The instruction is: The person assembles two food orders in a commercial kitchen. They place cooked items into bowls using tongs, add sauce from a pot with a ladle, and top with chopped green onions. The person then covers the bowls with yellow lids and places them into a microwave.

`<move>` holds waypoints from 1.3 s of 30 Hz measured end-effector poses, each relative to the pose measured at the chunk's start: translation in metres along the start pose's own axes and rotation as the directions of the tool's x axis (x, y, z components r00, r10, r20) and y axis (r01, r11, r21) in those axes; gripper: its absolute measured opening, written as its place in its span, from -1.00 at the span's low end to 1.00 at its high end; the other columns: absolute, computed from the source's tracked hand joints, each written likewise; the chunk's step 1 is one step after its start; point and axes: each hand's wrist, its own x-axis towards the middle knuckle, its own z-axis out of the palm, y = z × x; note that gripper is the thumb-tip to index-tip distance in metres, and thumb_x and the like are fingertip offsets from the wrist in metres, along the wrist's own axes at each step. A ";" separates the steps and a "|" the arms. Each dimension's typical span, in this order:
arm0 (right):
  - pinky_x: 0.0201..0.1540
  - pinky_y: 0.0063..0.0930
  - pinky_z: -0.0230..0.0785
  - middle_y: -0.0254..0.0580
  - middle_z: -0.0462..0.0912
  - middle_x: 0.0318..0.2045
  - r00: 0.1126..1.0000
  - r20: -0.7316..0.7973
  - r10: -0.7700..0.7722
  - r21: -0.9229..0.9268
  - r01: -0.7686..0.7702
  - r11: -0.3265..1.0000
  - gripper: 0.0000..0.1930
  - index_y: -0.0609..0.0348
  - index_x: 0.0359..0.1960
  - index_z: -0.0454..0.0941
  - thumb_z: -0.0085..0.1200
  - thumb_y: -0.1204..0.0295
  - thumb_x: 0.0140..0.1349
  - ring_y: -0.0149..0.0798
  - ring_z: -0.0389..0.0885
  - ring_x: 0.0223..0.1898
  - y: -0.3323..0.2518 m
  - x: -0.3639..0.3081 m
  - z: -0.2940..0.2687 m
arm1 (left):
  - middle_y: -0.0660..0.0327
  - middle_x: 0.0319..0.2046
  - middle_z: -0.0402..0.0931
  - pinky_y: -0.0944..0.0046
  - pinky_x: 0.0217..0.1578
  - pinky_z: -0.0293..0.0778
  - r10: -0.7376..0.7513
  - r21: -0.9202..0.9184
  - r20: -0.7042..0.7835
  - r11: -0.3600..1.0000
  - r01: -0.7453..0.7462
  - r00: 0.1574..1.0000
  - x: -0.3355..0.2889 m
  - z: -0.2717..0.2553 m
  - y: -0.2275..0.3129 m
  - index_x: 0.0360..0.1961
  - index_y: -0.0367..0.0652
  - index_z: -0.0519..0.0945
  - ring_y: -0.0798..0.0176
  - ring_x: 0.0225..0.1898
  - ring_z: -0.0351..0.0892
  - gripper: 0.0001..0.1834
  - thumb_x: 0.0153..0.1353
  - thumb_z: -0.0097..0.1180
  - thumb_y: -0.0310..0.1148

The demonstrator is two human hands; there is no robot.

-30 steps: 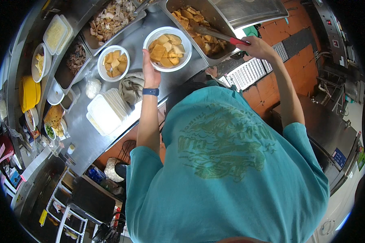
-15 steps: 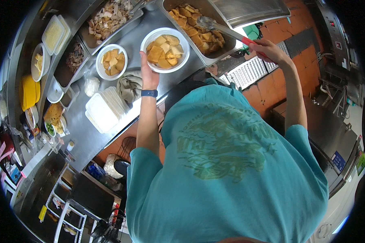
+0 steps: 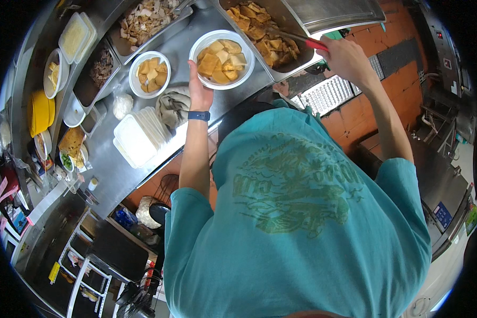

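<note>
My left hand holds a round white bowl by its near left rim, thumb up along the side. Chunks of yellow-brown food, like braised tofu or radish, lie in the bowl. In my right hand is a pair of red-handled tongs, the fingers closed around the grip. Their metal end reaches down into a deep steel pan of similar brown pieces, where the tips are hidden. A second, smaller white bowl with the same food stands left of the held one.
Steel pans of chopped meat line the counter's far left. A folded cloth, stacked white lids and a knotted plastic bag lie on the steel counter. Yellow containers sit at the left. Orange floor tiles show at right.
The tongs have gone deeper among the brown pieces, and my right hand has moved left and forward, nearer the pan. My left hand and its bowl have shifted slightly right and up in view.
</note>
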 end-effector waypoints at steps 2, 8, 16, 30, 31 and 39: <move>-0.29 -0.08 0.50 -0.01 0.68 -0.47 0.998 -0.053 0.038 0.032 -0.036 0.999 -0.69 0.10 -0.01 0.57 -0.02 0.18 0.42 0.04 0.69 -0.38 0.011 -0.012 -0.010 | 0.15 0.37 0.28 0.11 0.37 0.18 0.009 -0.004 0.010 1.000 -0.009 1.000 0.000 -0.001 -0.001 0.39 -0.17 0.25 0.12 0.38 0.25 -0.26 0.45 -0.21 0.20; -0.41 -0.17 0.54 -0.03 0.66 -0.52 0.998 -0.053 0.026 0.034 -0.024 0.999 -0.58 0.26 -0.02 0.53 0.03 0.11 0.39 -0.03 0.68 -0.47 0.001 -0.021 -0.003 | 0.15 0.37 0.29 0.11 0.36 0.18 -0.010 -0.002 -0.017 1.000 0.010 1.000 0.005 -0.005 -0.004 0.39 -0.16 0.25 0.12 0.38 0.26 -0.25 0.44 -0.20 0.21; -0.31 -0.13 0.51 0.03 0.64 -0.55 1.000 -0.024 -0.001 -0.081 -0.001 0.997 -0.63 0.28 -0.02 0.51 -0.03 0.17 0.43 0.08 0.66 -0.45 -0.022 0.016 0.005 | 0.16 0.37 0.29 0.09 0.35 0.19 -0.047 0.016 0.002 0.999 0.047 0.999 0.008 -0.007 -0.004 0.39 -0.15 0.25 0.13 0.38 0.26 -0.25 0.43 -0.17 0.22; -0.44 -0.31 0.45 -0.06 0.66 -0.46 0.977 0.102 0.189 0.179 -0.205 0.962 -0.58 0.26 0.02 0.59 -0.05 0.13 0.47 -0.28 0.59 -0.53 -0.014 -0.066 -0.064 | 0.16 0.35 0.31 0.07 0.36 0.19 -0.022 -0.029 0.005 0.999 0.022 1.000 0.014 -0.010 -0.002 0.38 -0.14 0.27 0.11 0.37 0.27 -0.25 0.41 -0.15 0.23; -0.46 -0.30 0.45 -0.06 0.66 -0.47 0.961 0.117 0.249 0.082 -0.259 0.962 -0.60 0.26 -0.01 0.60 -0.05 0.14 0.47 -0.27 0.60 -0.53 -0.015 -0.061 -0.063 | 0.16 0.35 0.31 0.07 0.36 0.19 -0.025 -0.034 0.011 0.999 0.026 1.000 0.013 -0.010 -0.002 0.38 -0.14 0.27 0.11 0.37 0.27 -0.24 0.41 -0.15 0.23; -0.39 -0.19 0.57 0.03 0.71 -0.44 0.989 0.128 0.076 -0.269 -0.039 0.962 -0.75 0.29 -0.40 0.71 0.03 0.39 0.25 -0.04 0.74 -0.39 -0.024 0.024 -0.028 | 0.17 0.37 0.28 0.07 0.35 0.19 -0.058 -0.060 0.071 0.996 0.062 0.996 0.012 -0.017 -0.002 0.39 -0.12 0.26 0.11 0.37 0.27 -0.25 0.41 -0.13 0.22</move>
